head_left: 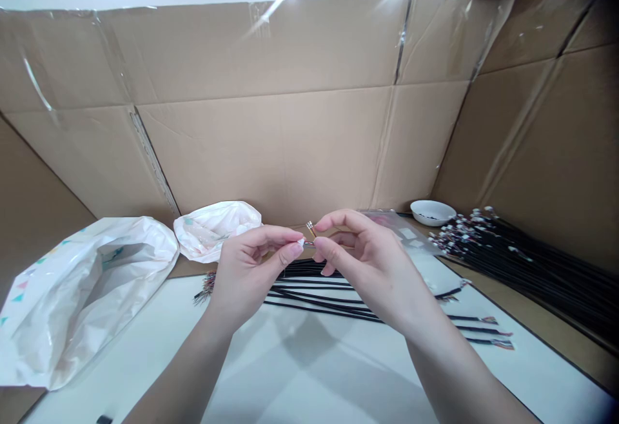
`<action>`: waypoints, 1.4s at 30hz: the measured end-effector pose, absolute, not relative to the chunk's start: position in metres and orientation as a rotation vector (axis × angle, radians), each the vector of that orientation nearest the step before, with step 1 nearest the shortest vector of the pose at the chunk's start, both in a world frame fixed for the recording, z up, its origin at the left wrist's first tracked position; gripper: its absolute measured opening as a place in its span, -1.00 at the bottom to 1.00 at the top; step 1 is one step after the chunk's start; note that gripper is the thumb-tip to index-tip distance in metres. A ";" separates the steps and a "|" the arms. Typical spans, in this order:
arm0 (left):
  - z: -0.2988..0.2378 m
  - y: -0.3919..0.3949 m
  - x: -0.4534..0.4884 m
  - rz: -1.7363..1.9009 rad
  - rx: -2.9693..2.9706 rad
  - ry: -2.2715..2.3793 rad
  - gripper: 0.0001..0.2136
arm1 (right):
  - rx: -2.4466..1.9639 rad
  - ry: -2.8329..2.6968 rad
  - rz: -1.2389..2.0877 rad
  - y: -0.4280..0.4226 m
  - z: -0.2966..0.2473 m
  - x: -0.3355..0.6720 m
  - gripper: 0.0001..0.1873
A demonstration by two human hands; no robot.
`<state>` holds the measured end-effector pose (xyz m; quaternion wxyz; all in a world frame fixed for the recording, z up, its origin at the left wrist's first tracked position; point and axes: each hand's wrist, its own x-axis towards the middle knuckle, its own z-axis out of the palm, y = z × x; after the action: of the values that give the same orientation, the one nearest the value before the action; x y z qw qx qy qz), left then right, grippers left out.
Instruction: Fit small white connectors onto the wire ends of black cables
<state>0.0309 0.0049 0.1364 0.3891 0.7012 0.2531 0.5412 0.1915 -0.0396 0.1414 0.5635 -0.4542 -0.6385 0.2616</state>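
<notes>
My left hand (251, 263) pinches a small white connector (300, 242) between thumb and forefinger. My right hand (362, 253) is closed in a pinch on thin wire ends with metal tips (310, 227), held right against that connector. Both hands hover above a row of black cables (329, 295) lying on the white table (290, 372). The cable belonging to the wires is hidden behind my hands.
Two white plastic bags lie at the left, a large one (72, 295) and a small one (215, 227). A white bowl (432, 212) stands at the back right. A big pile of black cables with white connectors (522, 256) lies right. Cardboard walls (300, 121) surround the table.
</notes>
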 end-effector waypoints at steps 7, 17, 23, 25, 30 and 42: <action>0.137 0.004 0.030 1.352 1.771 0.657 -0.95 | -1.082 -1.594 0.517 -0.038 0.143 0.194 -0.81; 0.137 0.005 0.030 1.307 1.714 0.701 -0.86 | -1.068 -1.595 0.450 -0.035 0.142 0.195 -0.82; 0.138 0.004 0.031 1.301 1.730 0.695 -0.86 | -1.074 -1.598 0.449 -0.035 0.142 0.194 -0.81; 0.137 0.004 0.030 1.298 1.732 0.688 -0.87 | -1.074 -1.595 0.445 -0.035 0.142 0.194 -0.81; 0.135 0.003 0.029 1.272 1.790 0.661 -0.83 | -1.107 -1.563 0.422 -0.036 0.141 0.191 -0.83; 0.135 0.002 0.029 1.253 1.863 0.674 -0.80 | -1.114 -1.519 0.428 -0.036 0.139 0.188 -0.91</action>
<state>0.0289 0.0021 0.1347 0.3881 0.7325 0.2650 0.4925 0.1883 -0.0364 0.1389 0.5686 -0.4743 -0.6469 0.1824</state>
